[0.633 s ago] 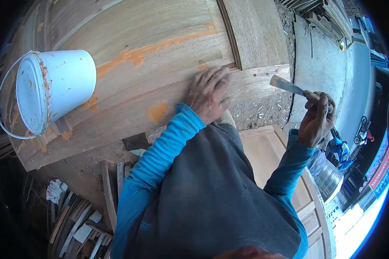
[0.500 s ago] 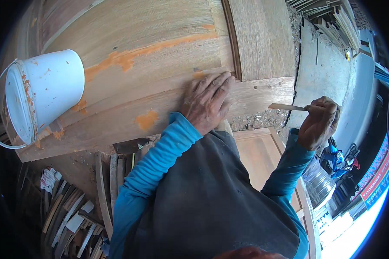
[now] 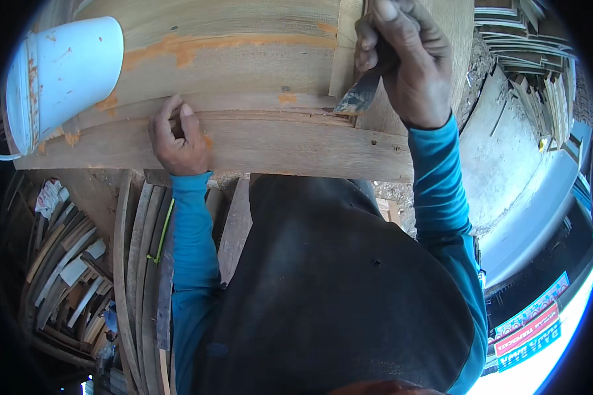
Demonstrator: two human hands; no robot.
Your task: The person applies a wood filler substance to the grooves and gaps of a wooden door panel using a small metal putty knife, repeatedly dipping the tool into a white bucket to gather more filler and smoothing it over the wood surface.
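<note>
My right hand [image 3: 415, 62] is raised over the right part of a wooden door panel [image 3: 277, 148]. Its fingers are wrapped round a putty knife [image 3: 357, 96], whose stained dark blade points down and left, over the end of a groove by an upright moulding. Farther left, my left hand [image 3: 181, 141] rests at the near rail of the panel with its fingers curled in. Whatever those fingers hold, if anything, is hidden. Orange filler [image 3: 184, 49] is smeared along a joint in the wood, with smaller patches nearby.
A white bucket [image 3: 79, 69] with orange stains lies on its side at the panel's left end. Several curved wooden pieces [image 3: 76, 263] are stacked below left. Thin boards [image 3: 527, 39] stand at the far right, beside a pale slab [image 3: 497, 158].
My right hand has moved up and left, bringing the putty knife over the panel. My left hand has slid left along the rail and curled its fingers. The view has shifted.
</note>
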